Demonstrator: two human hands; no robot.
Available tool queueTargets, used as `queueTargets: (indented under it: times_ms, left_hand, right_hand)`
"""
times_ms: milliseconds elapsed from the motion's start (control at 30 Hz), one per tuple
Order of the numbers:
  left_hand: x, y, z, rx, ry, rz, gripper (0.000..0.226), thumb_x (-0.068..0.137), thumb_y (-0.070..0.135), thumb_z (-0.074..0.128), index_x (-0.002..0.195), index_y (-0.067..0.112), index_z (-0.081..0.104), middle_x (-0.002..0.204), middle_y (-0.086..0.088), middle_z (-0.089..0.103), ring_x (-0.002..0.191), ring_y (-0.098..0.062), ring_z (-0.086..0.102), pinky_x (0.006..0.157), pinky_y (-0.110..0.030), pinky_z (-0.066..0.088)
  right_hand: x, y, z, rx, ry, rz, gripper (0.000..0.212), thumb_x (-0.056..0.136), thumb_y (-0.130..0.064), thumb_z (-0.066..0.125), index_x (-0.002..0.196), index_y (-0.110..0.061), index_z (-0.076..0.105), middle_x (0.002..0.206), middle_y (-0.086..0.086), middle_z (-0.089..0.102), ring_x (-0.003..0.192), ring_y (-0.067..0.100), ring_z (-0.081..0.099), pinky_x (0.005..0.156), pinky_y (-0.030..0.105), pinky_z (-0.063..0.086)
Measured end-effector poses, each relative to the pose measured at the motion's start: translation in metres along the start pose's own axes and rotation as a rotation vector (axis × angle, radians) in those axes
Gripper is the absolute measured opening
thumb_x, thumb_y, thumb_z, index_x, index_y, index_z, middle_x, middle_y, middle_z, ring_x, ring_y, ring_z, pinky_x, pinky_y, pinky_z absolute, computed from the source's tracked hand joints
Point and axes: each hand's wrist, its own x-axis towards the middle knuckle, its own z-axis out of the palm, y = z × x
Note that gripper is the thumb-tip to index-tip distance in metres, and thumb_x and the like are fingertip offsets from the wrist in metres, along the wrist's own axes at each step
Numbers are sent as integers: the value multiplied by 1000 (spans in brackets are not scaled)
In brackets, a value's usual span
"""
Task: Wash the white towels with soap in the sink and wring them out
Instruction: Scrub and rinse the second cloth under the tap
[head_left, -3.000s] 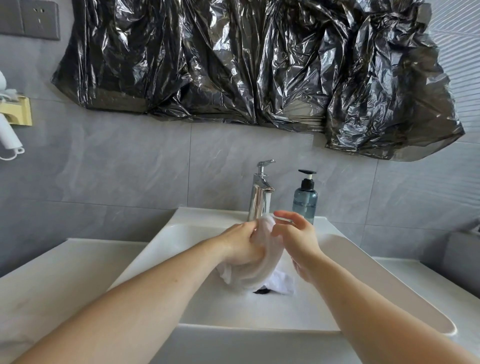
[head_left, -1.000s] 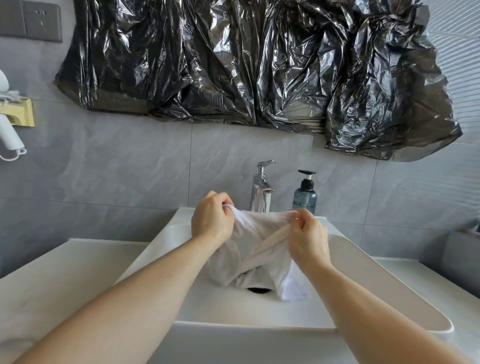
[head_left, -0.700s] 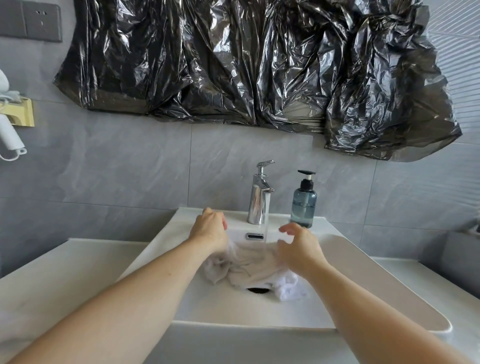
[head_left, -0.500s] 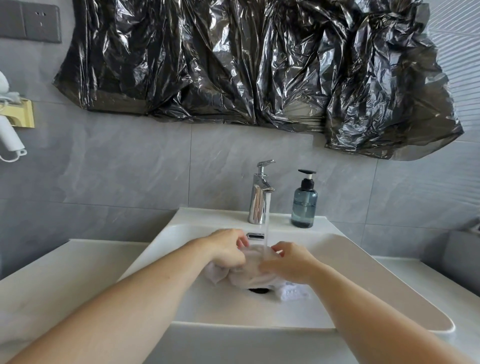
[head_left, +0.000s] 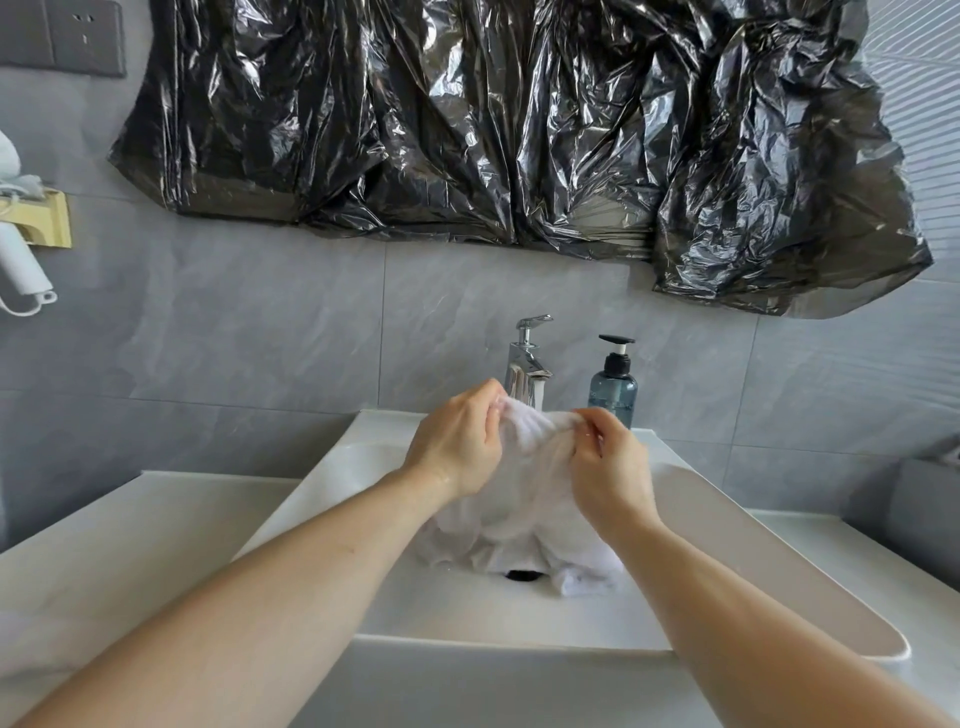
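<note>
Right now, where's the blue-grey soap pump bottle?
In the head view, the blue-grey soap pump bottle stands on the sink's back ledge, right of the chrome tap.

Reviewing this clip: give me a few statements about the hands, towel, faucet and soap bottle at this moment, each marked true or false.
1. Both hands pinch the top edge of the white towel. True: the left hand and the right hand each hold it.
2. The towel hangs clear above the counter beside the sink. False: it hangs over the sink, its lower part lying by the drain.
3. The soap bottle stands to the right of the faucet. True.
4. The right hand is pressing the bottle's pump. False: it holds the towel, and the pump is untouched.
</note>
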Motion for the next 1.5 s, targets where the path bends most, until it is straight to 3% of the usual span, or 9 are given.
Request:
queueTargets:
  times_ms: [167,333,433,600,767,1067,1300,1400,1500]
  left_hand:
    - [-1,8,-3,0,104,-37,32,101,38,25,92,20,50,80,-3,66,80,-40,59,60,-41,35]
    - [5,-2,-5,-14,179,-200,33,110,36,38,85,20,52,83,-10,69,84,-40,61,64,-41,36]
    - [6,-7,-7,-57,209,-276,38,107,46,44,78,23,50,76,-4,68,81,-38,61,64,-41,43]
    - [2,-13,-10,83,98,-351,52,102,62,47,70,21,45,70,2,58,75,-32,56,60,-36,35]
    - [-1,-17,-7,117,5,-303,39,108,50,41,82,23,49,78,-1,64,81,-33,60,64,-40,40]
    - [-1,-16,-13,199,-23,-443,21,96,4,46,109,21,49,106,1,58,88,-24,51,71,-34,36]
    - [-6,-9,-2,-74,-485,-335,41,85,17,58,123,32,56,134,8,61,122,-19,58,100,-34,49]
    - [-6,0,9,-158,-529,-309,41,86,41,64,126,33,56,129,7,66,115,-20,62,92,-36,50]
    - [-4,-2,14,-75,-440,-216,6,97,27,57,102,28,59,112,-1,71,106,-29,65,86,-39,52]
  right_hand:
    - [-2,0,-2,-21,-29,19,22,105,-30,45,103,-30,66,87,-12,68,85,18,62,71,35,47]
    - [-10,4,1,-91,-459,243,53,87,-68,64,124,-32,53,104,-14,69,92,10,67,76,28,48]
    - [-12,12,8,-359,-603,197,31,86,-55,67,106,-31,65,96,-14,72,81,7,65,65,23,46]
    - [-1,11,3,-83,-293,223,19,99,-16,52,88,-19,67,90,6,72,72,20,72,58,25,54]
    - [-19,10,5,-442,-823,232,55,67,-66,78,104,-28,65,102,-9,68,80,8,60,67,27,44]
    - [-3,8,0,-159,-217,61,23,101,-25,48,80,-15,50,73,0,56,69,23,50,58,34,37]
    - [-10,1,7,-56,-239,-90,20,101,-14,49,87,-20,61,70,-7,59,66,10,50,62,28,40]
    - [-7,5,6,-35,-197,-90,22,101,-18,50,81,-21,59,70,-6,59,66,9,50,60,27,39]
    - [-5,8,6,-43,-202,-67,21,102,-24,53,84,-31,60,76,-10,62,71,6,54,61,23,38]
